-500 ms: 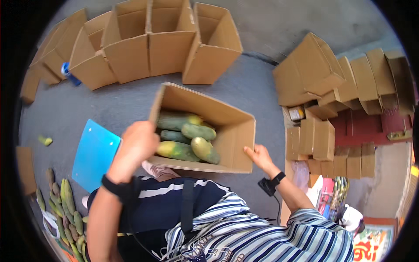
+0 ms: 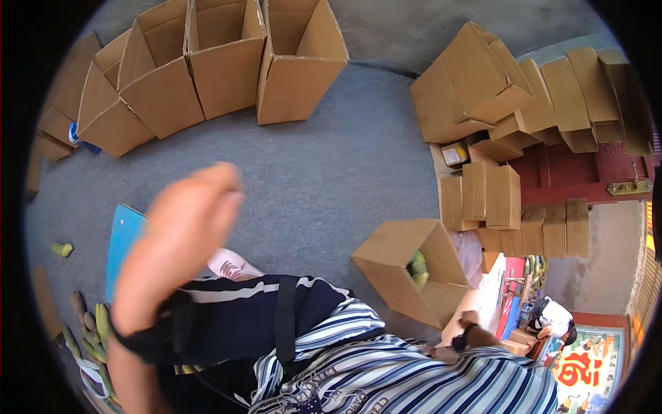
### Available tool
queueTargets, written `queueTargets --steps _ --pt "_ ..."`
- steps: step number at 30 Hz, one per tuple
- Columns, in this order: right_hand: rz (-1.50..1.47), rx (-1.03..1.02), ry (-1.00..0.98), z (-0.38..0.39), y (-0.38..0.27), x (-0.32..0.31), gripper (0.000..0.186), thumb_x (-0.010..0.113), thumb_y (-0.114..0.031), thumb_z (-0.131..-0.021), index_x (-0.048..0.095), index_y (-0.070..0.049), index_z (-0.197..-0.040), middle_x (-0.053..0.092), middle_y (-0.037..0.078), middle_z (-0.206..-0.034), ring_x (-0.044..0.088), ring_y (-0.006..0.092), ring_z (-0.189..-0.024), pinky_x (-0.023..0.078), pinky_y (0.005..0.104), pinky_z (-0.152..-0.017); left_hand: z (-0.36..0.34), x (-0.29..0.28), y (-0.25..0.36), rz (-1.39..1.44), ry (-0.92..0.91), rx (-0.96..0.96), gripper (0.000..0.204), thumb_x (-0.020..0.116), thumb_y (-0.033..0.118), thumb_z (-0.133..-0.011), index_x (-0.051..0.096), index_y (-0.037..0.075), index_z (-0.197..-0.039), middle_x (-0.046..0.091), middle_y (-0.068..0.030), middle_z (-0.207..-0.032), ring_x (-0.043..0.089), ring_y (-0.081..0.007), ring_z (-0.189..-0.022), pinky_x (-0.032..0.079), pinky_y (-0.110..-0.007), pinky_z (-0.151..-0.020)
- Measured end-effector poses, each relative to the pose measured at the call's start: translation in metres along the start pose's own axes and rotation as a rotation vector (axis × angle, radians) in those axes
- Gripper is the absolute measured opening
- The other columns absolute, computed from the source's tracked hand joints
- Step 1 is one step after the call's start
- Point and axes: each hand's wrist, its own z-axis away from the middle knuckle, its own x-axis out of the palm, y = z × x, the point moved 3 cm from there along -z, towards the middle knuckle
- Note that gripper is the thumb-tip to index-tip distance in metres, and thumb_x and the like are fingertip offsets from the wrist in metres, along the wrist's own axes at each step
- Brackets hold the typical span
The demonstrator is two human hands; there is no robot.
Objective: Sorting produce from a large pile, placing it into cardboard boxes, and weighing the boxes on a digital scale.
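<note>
An open cardboard box [image 2: 403,272] is at my right side, its opening facing the right of the view. Inside shows part of the green-and-yellow cucumber-like produce [image 2: 418,270]; the box wall hides the rest. Close against the box's near right edge is my right hand [image 2: 469,320], in shadow and small, its fingers seemingly closed on the rim. My left hand [image 2: 196,214], blurred by motion, hangs in the air in front of me with nothing in it, fingers loosely apart. Below it lies a blue flat sheet [image 2: 124,238], partly hidden by my left arm.
Several open cardboard boxes [image 2: 227,79] stand in a row at the far left. More boxes [image 2: 469,83] are stacked at the right. Long green and brown cucumber-like vegetables [image 2: 93,338] lie at the near left, one green piece [image 2: 62,249] apart. Another person [image 2: 552,317] is at the far right.
The box of produce has swung from in front of me to my right side. My left hand has let go of it, while my right hand has moved right with it.
</note>
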Motion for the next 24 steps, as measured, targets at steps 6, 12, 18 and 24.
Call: queueTargets --steps 6,12,18,24 --pt "-1.24 0.405 0.721 -0.063 -0.013 -0.204 0.047 0.044 -0.035 -0.094 0.065 0.004 -0.078 0.066 0.018 -0.069 0.064 0.0277 -0.063 0.047 0.0432 -0.061 0.086 -0.066 0.005 0.161 0.22 -0.428 0.005 0.054 0.002 -0.093 0.056 -0.003 -0.095 0.06 -0.0071 -0.084 0.059 -0.0128 -0.081 0.047 -0.027 -0.076" --pt "-0.885 -0.692 1.083 0.032 -0.268 -0.583 0.031 0.056 -0.028 -0.097 0.057 -0.001 -0.083 0.058 0.017 -0.081 0.057 0.0338 -0.074 0.046 0.0405 -0.066 0.195 -0.075 -0.033 0.333 0.482 -0.619 0.007 0.055 0.008 -0.098 0.056 0.001 -0.098 0.059 -0.0057 -0.095 0.06 -0.0124 -0.086 0.048 -0.026 -0.08" --pt "-0.399 -0.937 1.55 0.066 -0.399 -0.758 0.049 0.068 -0.024 -0.087 0.051 -0.004 -0.129 0.06 0.017 -0.127 0.054 0.0347 -0.121 0.044 0.0425 -0.102 0.29 -0.052 -0.085 0.431 0.672 -0.784 0.007 0.055 0.006 -0.096 0.056 -0.001 -0.095 0.059 -0.0031 -0.088 0.059 -0.0097 -0.081 0.051 -0.026 -0.076" --pt "-0.21 -0.67 1.072 0.012 -0.425 -0.793 0.038 0.069 -0.03 -0.084 0.061 -0.005 -0.112 0.068 0.02 -0.109 0.064 0.0364 -0.105 0.05 0.048 -0.088 0.317 -0.036 -0.102 0.345 0.799 -0.835 0.01 0.06 0.008 -0.092 0.056 -0.001 -0.092 0.062 -0.0065 -0.081 0.062 -0.0117 -0.075 0.049 -0.027 -0.065"
